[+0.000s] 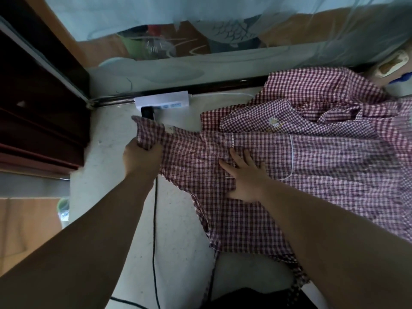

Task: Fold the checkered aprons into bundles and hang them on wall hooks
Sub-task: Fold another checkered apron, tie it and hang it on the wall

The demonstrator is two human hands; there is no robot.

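Apron [312, 159] lying crosswise on the bench [178, 230], its right part overlapping a pile [312, 97] of further checkered aprons at the back right. Left hand [142, 155] grips the bunched left end, fingers curled round the cloth and lifting it slightly off the bench. Right hand [243, 177] lies flat on the middle of the apron, fingers spread, pinning it. No wall hooks are in view; the step in hand appears to be the first fold.

Hazards, as judged from this position:
- The gripped end lies just beside a power strip [162, 101] and partly over its black plug [147, 112]; a sweep of the cloth could catch the plug or its cable [153, 219], which runs under the left forearm.
- If the right hand slips, the crease will wander and the bundle will come out skewed.
- Pulling leftward may drag the pile along, since the cloths touch.
- A strap [213, 270] hangs over the front edge and may snag or stay outside the fold.
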